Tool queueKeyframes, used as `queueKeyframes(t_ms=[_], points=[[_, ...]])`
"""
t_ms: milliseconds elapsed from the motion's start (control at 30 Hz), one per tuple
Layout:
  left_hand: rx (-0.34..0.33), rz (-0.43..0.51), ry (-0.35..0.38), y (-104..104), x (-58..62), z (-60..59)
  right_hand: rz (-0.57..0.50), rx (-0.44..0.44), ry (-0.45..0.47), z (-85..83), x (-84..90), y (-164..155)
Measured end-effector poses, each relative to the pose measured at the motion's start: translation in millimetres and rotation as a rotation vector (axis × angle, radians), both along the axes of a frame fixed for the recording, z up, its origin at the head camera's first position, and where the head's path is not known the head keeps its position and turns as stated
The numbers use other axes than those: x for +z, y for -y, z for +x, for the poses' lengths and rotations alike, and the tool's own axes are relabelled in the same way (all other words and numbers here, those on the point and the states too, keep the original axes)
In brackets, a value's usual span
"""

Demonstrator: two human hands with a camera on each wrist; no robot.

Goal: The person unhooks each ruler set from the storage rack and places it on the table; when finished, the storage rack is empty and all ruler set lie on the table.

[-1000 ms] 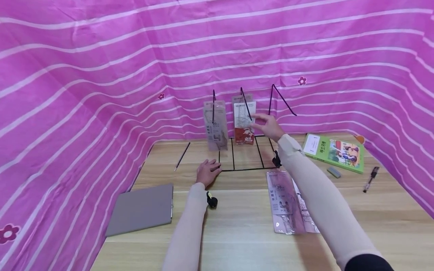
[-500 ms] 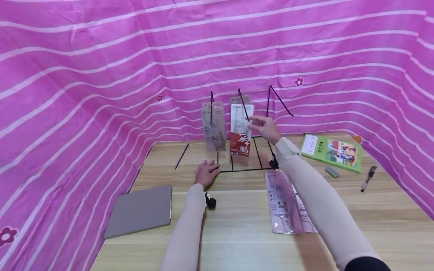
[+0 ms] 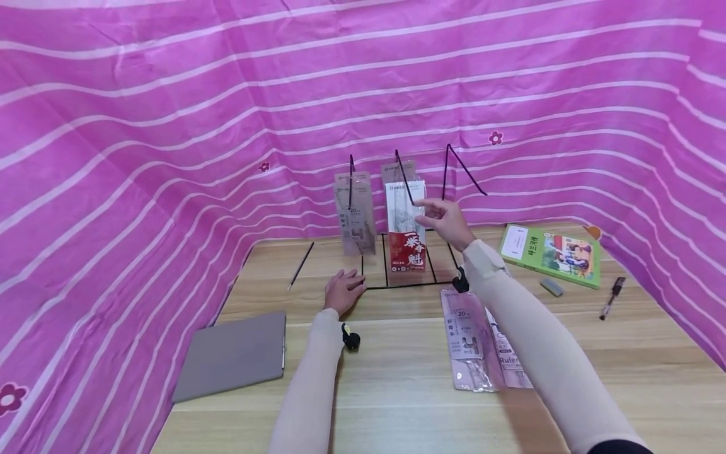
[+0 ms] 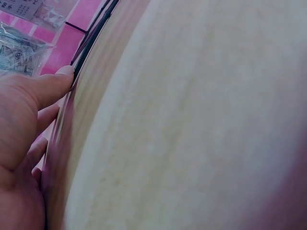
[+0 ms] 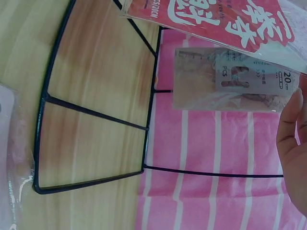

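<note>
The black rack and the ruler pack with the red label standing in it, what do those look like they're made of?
The rack looks like thin metal wire with a black coating: slim rods bent into a flat grid base and upright dividers. The ruler pack seems to be a clear glossy plastic sleeve, since it glints and shows its contents, with what looks like a printed red and white paper card inside.

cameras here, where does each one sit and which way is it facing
Head: worn on the head, looking forward and down at the wire rack; both sleeved arms show.
Left wrist: low over the table; left hand touches the rack's base wire.
Right wrist: looks at the red ruler pack; right hand at the edge.
Head and right wrist share rack and pack.
</note>
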State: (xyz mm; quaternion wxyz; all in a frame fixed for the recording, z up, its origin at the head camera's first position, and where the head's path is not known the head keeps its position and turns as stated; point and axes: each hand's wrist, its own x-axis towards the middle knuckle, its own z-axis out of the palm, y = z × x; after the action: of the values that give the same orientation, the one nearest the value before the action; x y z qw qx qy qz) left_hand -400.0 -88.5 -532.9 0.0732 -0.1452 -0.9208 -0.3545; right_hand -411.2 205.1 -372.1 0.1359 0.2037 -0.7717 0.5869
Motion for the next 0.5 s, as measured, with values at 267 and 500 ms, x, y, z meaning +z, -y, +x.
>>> queueKeyframes(t_ms=[267,500], points=[[0.003,0.002,0.014,0.0,5.2,5.6,-0.028,0.017,0.005,25.1,4.2,3.7],[0.006,0.002,0.012,-0.9,7.4,6.2,-0.033,0.028,-0.012,34.5,0.9,1.1]])
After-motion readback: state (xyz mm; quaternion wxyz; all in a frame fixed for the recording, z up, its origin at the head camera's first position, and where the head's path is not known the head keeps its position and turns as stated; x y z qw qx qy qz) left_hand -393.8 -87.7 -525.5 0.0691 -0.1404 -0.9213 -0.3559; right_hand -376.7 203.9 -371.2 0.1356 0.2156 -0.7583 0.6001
